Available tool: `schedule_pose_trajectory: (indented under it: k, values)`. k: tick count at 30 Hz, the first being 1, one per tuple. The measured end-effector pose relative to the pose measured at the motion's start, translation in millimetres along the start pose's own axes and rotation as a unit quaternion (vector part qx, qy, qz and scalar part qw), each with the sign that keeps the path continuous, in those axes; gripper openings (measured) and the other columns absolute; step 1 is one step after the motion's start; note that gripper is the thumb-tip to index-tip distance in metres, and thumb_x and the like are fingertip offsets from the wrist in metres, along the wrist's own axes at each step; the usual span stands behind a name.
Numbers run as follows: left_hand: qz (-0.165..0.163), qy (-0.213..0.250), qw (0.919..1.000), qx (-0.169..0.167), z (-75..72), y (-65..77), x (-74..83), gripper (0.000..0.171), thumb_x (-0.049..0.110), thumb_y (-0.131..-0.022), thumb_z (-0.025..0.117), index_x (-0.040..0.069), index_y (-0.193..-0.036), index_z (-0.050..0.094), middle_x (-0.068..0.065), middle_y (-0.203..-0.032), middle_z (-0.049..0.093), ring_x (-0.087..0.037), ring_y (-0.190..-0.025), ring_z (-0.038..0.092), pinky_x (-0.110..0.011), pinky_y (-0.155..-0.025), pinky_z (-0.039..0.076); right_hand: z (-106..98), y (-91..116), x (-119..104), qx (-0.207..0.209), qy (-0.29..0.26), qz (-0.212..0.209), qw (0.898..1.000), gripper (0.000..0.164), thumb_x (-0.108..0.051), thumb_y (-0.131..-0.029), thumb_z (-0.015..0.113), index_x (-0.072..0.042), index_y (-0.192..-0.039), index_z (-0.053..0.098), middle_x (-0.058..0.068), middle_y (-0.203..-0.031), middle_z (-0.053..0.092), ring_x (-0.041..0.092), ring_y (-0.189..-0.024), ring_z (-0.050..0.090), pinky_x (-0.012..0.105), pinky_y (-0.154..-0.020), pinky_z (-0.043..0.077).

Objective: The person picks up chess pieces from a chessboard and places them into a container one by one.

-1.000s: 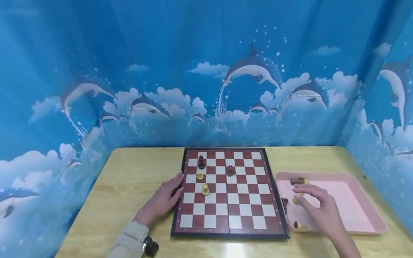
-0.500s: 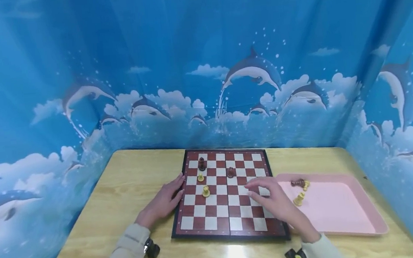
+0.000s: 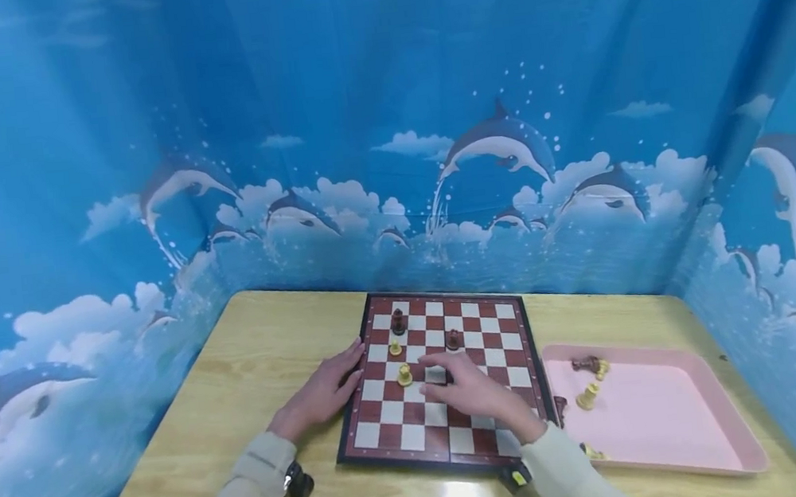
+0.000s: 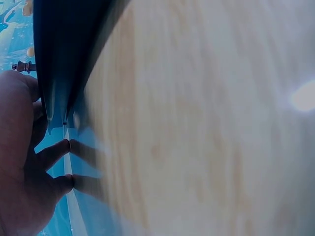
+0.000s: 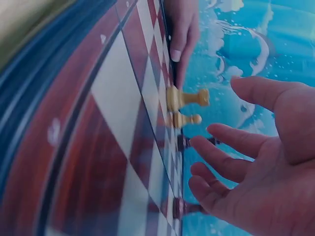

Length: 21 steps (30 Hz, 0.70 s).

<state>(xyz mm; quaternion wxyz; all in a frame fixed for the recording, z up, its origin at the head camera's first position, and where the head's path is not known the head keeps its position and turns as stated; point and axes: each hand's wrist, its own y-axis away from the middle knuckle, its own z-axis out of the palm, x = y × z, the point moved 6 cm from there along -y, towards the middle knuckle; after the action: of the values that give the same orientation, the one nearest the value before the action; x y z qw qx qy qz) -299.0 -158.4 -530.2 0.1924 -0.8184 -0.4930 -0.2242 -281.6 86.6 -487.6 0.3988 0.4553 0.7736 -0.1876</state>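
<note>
In the middle of the head view, the right hand is over the chess board. Its fingers are a bit bent, with a gap to the thumb, and hold nothing. The yellow rook stands on the board just left of the fingertips, not touching them. A small yellow pawn stands above it in the picture, with a tall dark piece higher up. Near the lower left, the left hand touches the board's left side, its fingers loose and gripping nothing. A pink tray sits on the counter at the lower right, with more chess pieces in it.
</note>
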Motion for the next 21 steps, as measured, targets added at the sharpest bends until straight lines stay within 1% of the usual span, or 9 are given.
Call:
schedule_pose_trajectory:
  k: [2, 5, 7, 10, 14, 17, 21]
  values:
    - [-0.003, 0.002, 1.0, 0.002, 0.8, 0.1, -0.3, 0.056, 0.027, -0.11, 0.045, 0.006, -0.159, 0.03, -0.013, -0.167, 0.024, -0.038, -0.151, 0.03, -0.063, -0.121, 0.024, 7, -4, -1, -0.014, 0.006, -0.009, 1.0, 0.051, -0.029, -0.099, 0.065, -0.009, -0.145, 0.055, 0.013, -0.145, 0.057, 0.036, -0.138, 0.048, 0.059, -0.114, 0.04]
    - [-0.008, 0.006, 0.9999, 0.006, 0.8, -0.8, -0.9, 0.056, 0.027, -0.11, 0.045, 0.006, -0.159, 0.03, -0.013, -0.167, 0.025, -0.038, -0.151, 0.03, -0.064, -0.122, 0.022, 13, -9, -2, -0.02, 0.0, -0.027, 0.999, 0.05, -0.026, -0.099, 0.065, -0.008, -0.144, 0.055, 0.012, -0.143, 0.059, 0.035, -0.136, 0.051, 0.058, -0.114, 0.041]
    - [-0.008, 0.008, 0.9999, 0.005, 0.1, -1.5, -0.3, 0.056, 0.027, -0.11, 0.045, 0.006, -0.159, 0.03, -0.013, -0.167, 0.025, -0.038, -0.151, 0.03, -0.064, -0.122, 0.022, 15, -10, -3, -0.018, -0.002, -0.026, 1.0, 0.049, -0.025, -0.098, 0.066, -0.008, -0.144, 0.056, 0.013, -0.143, 0.058, 0.035, -0.136, 0.05, 0.058, -0.114, 0.04]
    - [-0.011, 0.006, 0.9999, -0.002, 2.0, -1.0, -0.7, 0.056, 0.027, -0.11, 0.044, 0.007, -0.159, 0.029, -0.013, -0.167, 0.024, -0.038, -0.151, 0.03, -0.065, -0.121, 0.023, 18, -14, -3, -0.014, 0.002, -0.031, 0.999, 0.05, -0.023, -0.098, 0.066, -0.005, -0.143, 0.055, 0.016, -0.144, 0.057, 0.036, -0.136, 0.05, 0.058, -0.115, 0.04]
    - [-0.011, 0.01, 0.9999, 0.002, 2.5, -0.5, -1.4, 0.056, 0.028, -0.11, 0.045, 0.007, -0.159, 0.03, -0.012, -0.167, 0.024, -0.038, -0.151, 0.03, -0.065, -0.121, 0.023, 21, -21, -7, -0.008, 0.003, -0.058, 0.998, 0.051, -0.021, -0.098, 0.066, 0.001, -0.142, 0.055, 0.019, -0.14, 0.06, 0.036, -0.133, 0.054, 0.056, -0.114, 0.041]
    - [-0.007, 0.01, 0.9999, 0.004, 2.2, -1.9, -1.3, 0.056, 0.027, -0.109, 0.046, 0.007, -0.159, 0.031, -0.012, -0.167, 0.025, -0.038, -0.151, 0.031, -0.065, -0.121, 0.024, 22, -25, -11, -0.003, 0.002, -0.076, 0.997, 0.044, -0.018, -0.096, 0.068, 0.002, -0.136, 0.061, 0.016, -0.132, 0.065, 0.033, -0.125, 0.059, 0.053, -0.11, 0.046]
    - [-0.006, 0.004, 1.0, 0.002, 1.9, -5.7, -2.4, 0.056, 0.029, -0.11, 0.045, 0.008, -0.159, 0.03, -0.011, -0.167, 0.024, -0.036, -0.151, 0.03, -0.064, -0.121, 0.025, 21, -29, -17, 0.005, 0.008, -0.081, 0.997, 0.027, -0.013, -0.094, 0.07, -0.002, -0.118, 0.072, 0.008, -0.115, 0.073, 0.023, -0.108, 0.066, 0.043, -0.098, 0.054]
